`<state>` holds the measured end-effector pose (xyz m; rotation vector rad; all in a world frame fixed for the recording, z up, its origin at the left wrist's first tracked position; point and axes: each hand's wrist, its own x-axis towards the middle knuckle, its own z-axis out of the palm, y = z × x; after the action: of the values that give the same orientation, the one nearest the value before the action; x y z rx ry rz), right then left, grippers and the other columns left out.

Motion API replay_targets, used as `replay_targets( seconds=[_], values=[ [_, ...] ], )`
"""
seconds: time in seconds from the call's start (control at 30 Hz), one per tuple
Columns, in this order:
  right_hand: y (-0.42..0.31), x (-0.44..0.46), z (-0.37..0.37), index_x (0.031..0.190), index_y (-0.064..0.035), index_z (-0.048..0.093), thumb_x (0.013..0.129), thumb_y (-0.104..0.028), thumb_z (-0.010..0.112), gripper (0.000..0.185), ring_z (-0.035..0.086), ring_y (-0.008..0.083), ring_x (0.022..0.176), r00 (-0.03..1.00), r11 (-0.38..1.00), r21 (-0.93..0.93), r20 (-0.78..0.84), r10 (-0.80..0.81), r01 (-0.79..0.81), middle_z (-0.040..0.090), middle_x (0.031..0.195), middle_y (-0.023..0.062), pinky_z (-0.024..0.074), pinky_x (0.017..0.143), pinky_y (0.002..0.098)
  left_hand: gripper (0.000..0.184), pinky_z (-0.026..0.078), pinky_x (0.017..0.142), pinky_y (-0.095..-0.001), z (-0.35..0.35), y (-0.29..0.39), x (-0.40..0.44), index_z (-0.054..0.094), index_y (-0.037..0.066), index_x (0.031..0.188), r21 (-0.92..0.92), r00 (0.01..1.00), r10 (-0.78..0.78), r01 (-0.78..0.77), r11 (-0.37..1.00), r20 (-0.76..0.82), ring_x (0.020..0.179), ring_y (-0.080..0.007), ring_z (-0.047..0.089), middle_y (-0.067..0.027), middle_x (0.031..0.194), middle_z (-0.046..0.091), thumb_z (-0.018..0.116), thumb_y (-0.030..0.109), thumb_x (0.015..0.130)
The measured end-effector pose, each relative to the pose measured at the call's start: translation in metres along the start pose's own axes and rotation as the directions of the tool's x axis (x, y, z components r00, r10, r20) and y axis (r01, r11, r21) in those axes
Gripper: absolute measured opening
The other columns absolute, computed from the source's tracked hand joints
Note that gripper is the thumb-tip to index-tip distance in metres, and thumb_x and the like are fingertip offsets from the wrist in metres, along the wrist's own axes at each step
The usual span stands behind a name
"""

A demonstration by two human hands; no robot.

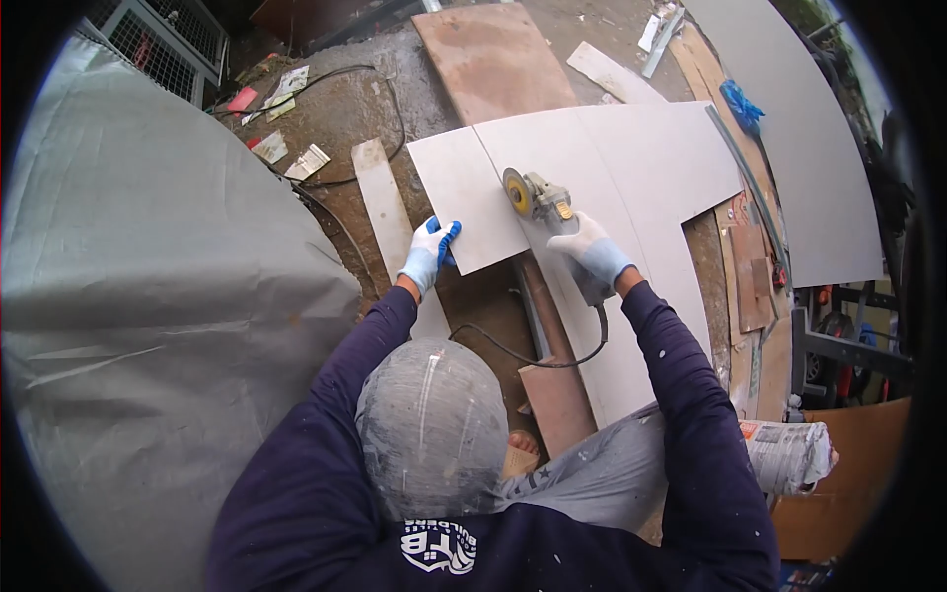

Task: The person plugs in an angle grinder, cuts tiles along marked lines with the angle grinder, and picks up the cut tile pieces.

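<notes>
Wet, littered ground surrounds the work, with a broad grey plastic sheet spread on the left and a brown rectangular slab beyond. Large, flat, pale panel lies in front of the person, a thin dark line dividing it from a smaller pale rectangular piece on its left.

The left hand, in a white-and-blue glove, grips that smaller piece by its near-left edge. The right hand, gloved alike, is closed round the body of a grey angle grinder, its yellow-centred disc beside the dark line. Whether the disc is spinning or touching the panel, I cannot tell.

For good control, the grinder seems to want a firm wrist, the disc square to the line, and light, even pressure so that it neither twists nor binds. The left hand would do best to support the piece without bending it, fingers well away from the disc, since a thin edge could chip. The black power cable loops between the arms and over the pale panel; it should be kept behind the tool, clear of the disc.
</notes>
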<state>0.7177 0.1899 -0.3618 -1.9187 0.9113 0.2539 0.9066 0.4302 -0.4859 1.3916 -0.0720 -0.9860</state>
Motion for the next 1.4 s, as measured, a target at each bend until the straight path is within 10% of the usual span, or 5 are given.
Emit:
replay_targets(
  seconds=[1.4],
  values=[
    [0.030,-0.046,0.005,0.126,0.0052,0.058,0.079,-0.029,0.075,0.061,0.068,0.0274,0.099,1.000,1.000,0.004,-0.017,-0.010,0.010,0.070,0.109,0.0196,0.0538,0.089,0.0374,0.029,0.055,0.049,-0.0275,-0.004,-0.007,0.007,0.065,0.005,0.120,-0.011,1.000,0.006,-0.006,1.000,-0.003,0.075,-0.0139,0.071,-0.0053,0.100,0.073,0.069,0.022,0.097]
  ],
)
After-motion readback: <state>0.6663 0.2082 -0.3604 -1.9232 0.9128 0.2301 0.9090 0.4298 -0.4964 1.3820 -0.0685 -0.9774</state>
